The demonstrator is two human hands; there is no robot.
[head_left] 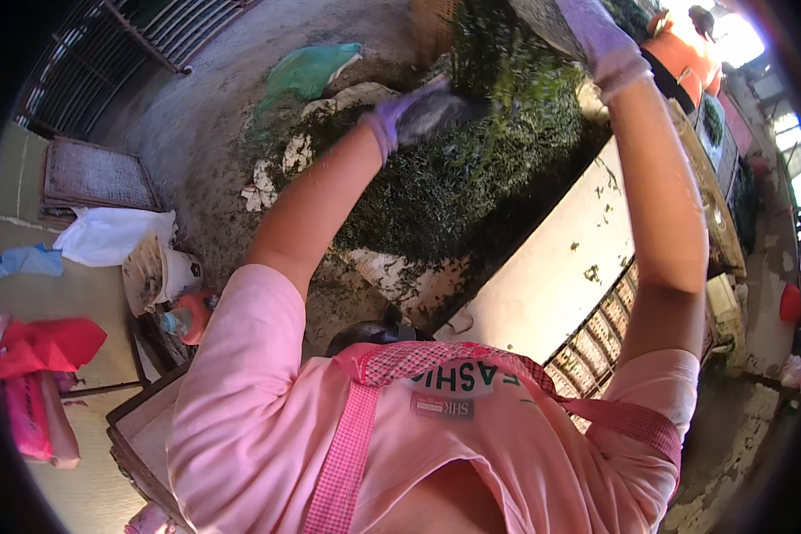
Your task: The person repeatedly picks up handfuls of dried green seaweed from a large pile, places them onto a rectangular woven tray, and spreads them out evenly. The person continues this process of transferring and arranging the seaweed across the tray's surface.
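A big heap of dark green, leaf-like shreds point(472, 196) lies before me. My left hand point(409, 116), in a purple glove with a dark grey patch on its inner side, is above the heap's left part. Its fingers are blurred but look stretched out and apart. My right hand point(596, 40), in a purple glove, is raised over the far right of the heap, partly beyond the picture's top edge. Beside it shows a flat grey surface point(547, 25), which I cannot tell apart from the glove's palm. Blurred green shreds point(516, 80) hang or fall between my hands.
White cloth point(400, 271) edges the heap, with a green sack point(311, 69) beyond it. A pale board point(561, 236) and slatted rack point(596, 329) are at right. A white bucket point(180, 271) stands left. Another person point(685, 55) in orange is far right.
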